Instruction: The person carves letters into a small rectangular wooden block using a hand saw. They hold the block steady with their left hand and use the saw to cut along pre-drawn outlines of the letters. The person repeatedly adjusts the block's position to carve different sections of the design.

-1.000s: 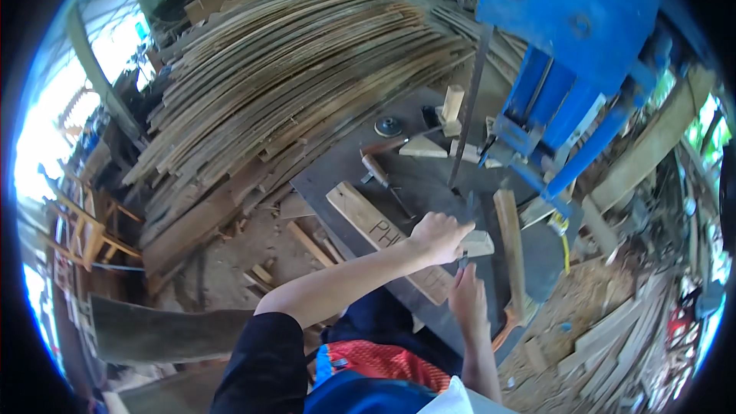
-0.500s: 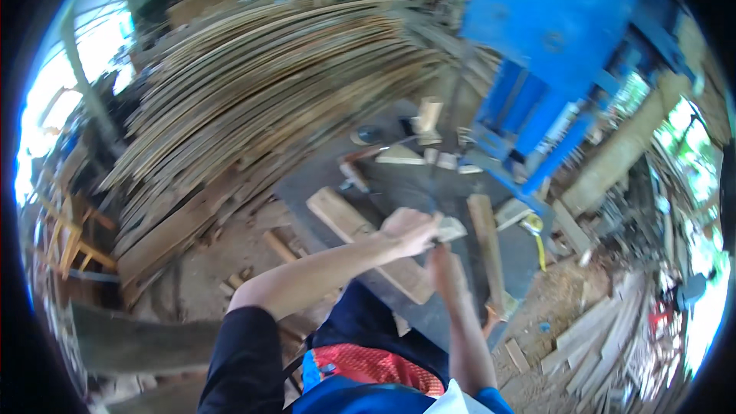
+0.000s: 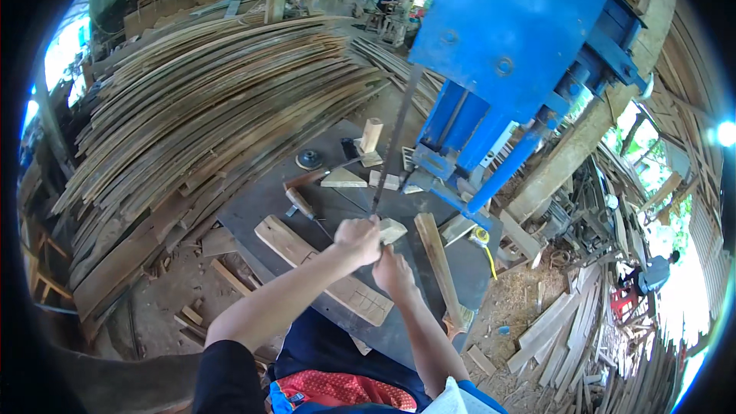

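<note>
On the dark saw table [image 3: 414,330], directly in front of the upright bandsaw blade [image 3: 395,130], my left hand [image 3: 354,239] is closed around a small pale wood block [image 3: 392,230]. Just below it, my right hand [image 3: 391,272] grips a slim tool handle, mostly hidden by my fingers. A wide marked plank [image 3: 356,299] lies beneath my left forearm. To the right are a long wood strip [image 3: 435,261] and a yellow tape measure [image 3: 480,236]. Wooden-handled tools [image 3: 297,198] and small offcuts [image 3: 343,179] rest farther back.
The blue saw machine [image 3: 506,23] overhangs the table's back right. A large board stack [image 3: 199,115] fills the left, wood scraps [image 3: 552,322] lie at lower right, and a chair [image 3: 50,268] stands at far left. Other people [image 3: 387,4] are at the back and far right [image 3: 652,276].
The camera has turned, so the table, machine and both hands sit farther left in the picture. Another person at the right has come into sight. Both hands stay closed, close together.
</note>
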Available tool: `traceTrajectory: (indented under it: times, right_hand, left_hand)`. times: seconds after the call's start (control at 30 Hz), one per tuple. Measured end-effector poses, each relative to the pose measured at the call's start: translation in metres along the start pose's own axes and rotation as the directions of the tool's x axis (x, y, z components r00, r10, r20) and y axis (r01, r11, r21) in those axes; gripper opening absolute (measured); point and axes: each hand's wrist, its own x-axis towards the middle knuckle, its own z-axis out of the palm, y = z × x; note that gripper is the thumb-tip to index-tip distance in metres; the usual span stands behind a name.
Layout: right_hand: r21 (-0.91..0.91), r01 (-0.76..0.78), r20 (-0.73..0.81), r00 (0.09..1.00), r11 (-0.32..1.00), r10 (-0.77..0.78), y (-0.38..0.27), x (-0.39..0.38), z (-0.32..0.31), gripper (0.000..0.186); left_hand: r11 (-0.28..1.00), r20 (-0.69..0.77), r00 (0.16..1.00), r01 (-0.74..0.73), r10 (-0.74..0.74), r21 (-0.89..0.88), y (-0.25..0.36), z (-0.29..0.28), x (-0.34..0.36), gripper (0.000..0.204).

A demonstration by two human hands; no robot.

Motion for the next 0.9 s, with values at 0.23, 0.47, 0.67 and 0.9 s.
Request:
traceTrajectory:
  times: [0.23, 0.47, 0.67, 0.9]
  right_hand:
    - [-0.025, 0.287, -0.24, 0.928, 0.958, -0.284, 0.026, 0.001, 0.033, 0.036]
    - [0.187, 0.309, -0.12, 0.949, 0.932, -0.291, 0.023, -0.013, 0.036, 0.037]
    - [-0.004, 0.108, -0.107, 0.988, 0.994, -0.108, -0.008, -0.015, 0.017, 0.055]
    - [0.077, 0.062, -0.086, 0.995, 0.995, -0.055, 0.005, -0.022, -0.002, 0.045]
  left_hand:
    - [0.995, -0.169, 0.981, -0.102, 0.1, -0.005, -0.008, 0.012, -0.008, 0.045]
    - [0.966, -0.19, 0.98, -0.099, 0.053, -0.238, -0.014, 0.037, 0.001, 0.039]
    - [0.997, -0.214, 0.974, -0.082, 0.077, -0.013, -0.024, 0.017, -0.016, 0.05]
    - [0.993, -0.182, 0.976, -0.11, 0.116, 0.042, -0.009, 0.022, 0.0, 0.05]
